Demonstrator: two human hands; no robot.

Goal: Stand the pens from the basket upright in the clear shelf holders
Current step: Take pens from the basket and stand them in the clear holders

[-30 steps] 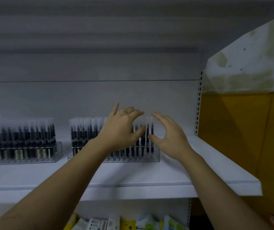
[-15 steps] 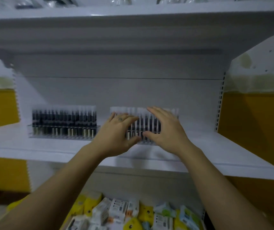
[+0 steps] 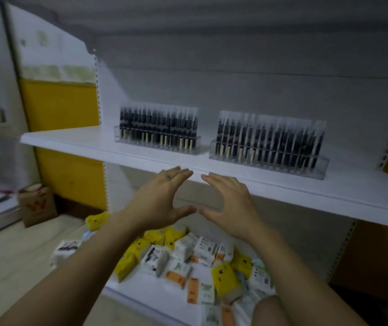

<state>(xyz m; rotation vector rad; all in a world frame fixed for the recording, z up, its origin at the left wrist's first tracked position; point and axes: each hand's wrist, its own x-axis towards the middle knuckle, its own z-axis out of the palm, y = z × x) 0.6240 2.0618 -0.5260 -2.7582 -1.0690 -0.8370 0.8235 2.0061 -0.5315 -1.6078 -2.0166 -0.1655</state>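
while both hands hang just near of the front edge of the shelf (image 3: 329,191), left hand (image 3: 162,198) and right hand (image 3: 230,203) sit side by side, close but apart. fingers (image 3: 179,175) straight, spread wide, holding nothing; contact with the edge unclear. pens (image 3: 157,124) stand upright in two clear holders on the shelf, left holder (image 3: 157,144) and right holder (image 3: 268,161), farther back.

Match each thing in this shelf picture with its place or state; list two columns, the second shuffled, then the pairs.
1 left hand
2 right clear holder
3 brown bag
4 yellow and white packets

a heaped on the bottom shelf
b on the floor, far left
c open, holding nothing
d on the white shelf, filled with pens

Pairs: 1-c, 2-d, 3-b, 4-a
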